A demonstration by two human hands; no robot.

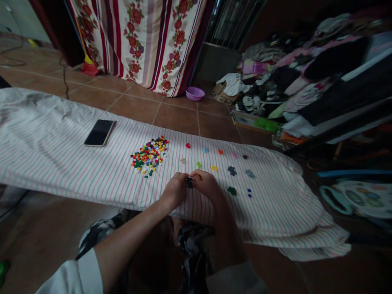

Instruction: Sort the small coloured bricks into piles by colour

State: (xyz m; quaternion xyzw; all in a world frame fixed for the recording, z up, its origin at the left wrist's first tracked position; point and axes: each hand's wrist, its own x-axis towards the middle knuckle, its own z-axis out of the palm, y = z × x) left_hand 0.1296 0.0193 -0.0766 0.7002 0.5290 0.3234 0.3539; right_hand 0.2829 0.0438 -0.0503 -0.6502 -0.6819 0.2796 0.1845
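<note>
My left hand (177,188) and my right hand (203,182) meet near the front edge of the cloth, fingertips pinched and almost touching. Between and just below them is a small cluster of black blocks (189,183); whatever the fingers grip is too small to make out. Just beyond my hands are light green blocks (199,165), yellow blocks (214,168) and beige blocks (182,161). To the left lies a mixed heap of tiny coloured blocks (150,155). Dark green blocks (232,190) and dark blue blocks (249,193) sit to the right.
Red blocks (188,145), orange blocks (220,152) and grey blocks (250,174) form separate small groups on the striped cloth (122,175). A phone (99,132) lies left of the heap. On the floor beyond stands a purple basin (195,94).
</note>
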